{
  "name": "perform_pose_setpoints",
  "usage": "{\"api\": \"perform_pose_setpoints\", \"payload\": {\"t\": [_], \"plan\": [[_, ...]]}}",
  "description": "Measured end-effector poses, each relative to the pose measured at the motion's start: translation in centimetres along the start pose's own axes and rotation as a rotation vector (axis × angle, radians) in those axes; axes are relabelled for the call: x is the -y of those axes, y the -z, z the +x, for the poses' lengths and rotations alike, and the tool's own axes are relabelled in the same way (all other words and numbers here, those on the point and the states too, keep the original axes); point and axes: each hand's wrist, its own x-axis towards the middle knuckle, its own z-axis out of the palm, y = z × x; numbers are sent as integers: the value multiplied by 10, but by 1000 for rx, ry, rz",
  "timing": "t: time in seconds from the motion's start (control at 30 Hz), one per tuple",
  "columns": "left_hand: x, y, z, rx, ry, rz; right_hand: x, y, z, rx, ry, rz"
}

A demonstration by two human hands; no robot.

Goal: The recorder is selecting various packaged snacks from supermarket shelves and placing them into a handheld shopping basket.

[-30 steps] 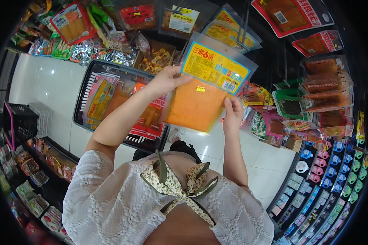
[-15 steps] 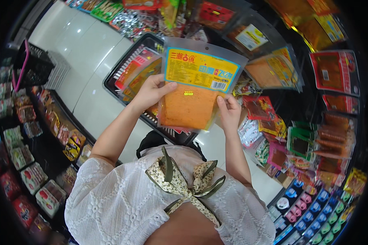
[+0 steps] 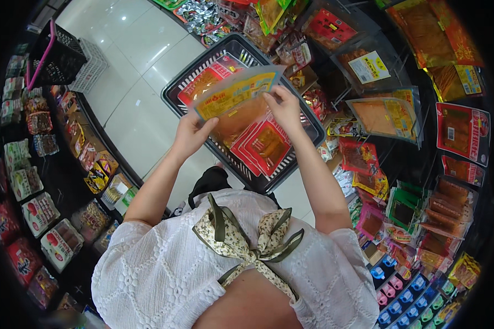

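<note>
A flat snack packet (image 3: 237, 97) with a yellow and blue header and an orange lower part is held between my two hands, tilted over a black basket. My left hand (image 3: 194, 131) pinches its left edge, thumb on the near face. At its right side, my right hand (image 3: 282, 108) grips the edge. Beneath it, the black plastic basket (image 3: 175, 88) has slotted walls. Red-bordered flat packets (image 3: 264, 147) lie inside it, and others show behind the held packet, which hides part of the basket's contents.
Hanging snack packets (image 3: 387, 116) crowd the rack at the right. Left, a shelf (image 3: 66, 203) carries rows of packaged snacks. A black basket with a pink handle (image 3: 55, 55) stands at far left beside a white crate (image 3: 89, 66). Small blue and pink cups (image 3: 400, 296) fill the lower right.
The packet has gone from facing me nearly upright to tilted low over the basket, with both hands following it. The basket now appears further right, and its red packets are more visible.
</note>
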Motion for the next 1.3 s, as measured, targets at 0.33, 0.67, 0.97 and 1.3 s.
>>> {"api": "perform_pose_setpoints", "payload": {"t": [0.33, 0.67, 0.97, 1.3], "plan": [[34, -10, -7, -163, 195, 146, -36, -28, -19, 285, -198, -101], [1, -17, -5, -115, 328, 473, -51, 35, -68, 118, -315, 320], [-59, -146, 51, 425, -45, 291, -75, 164, -125, -571, -406, 406], [-128, -323, 169, 384, -321, 56, -91, 303, -123, -1018, -310, 225]]}}
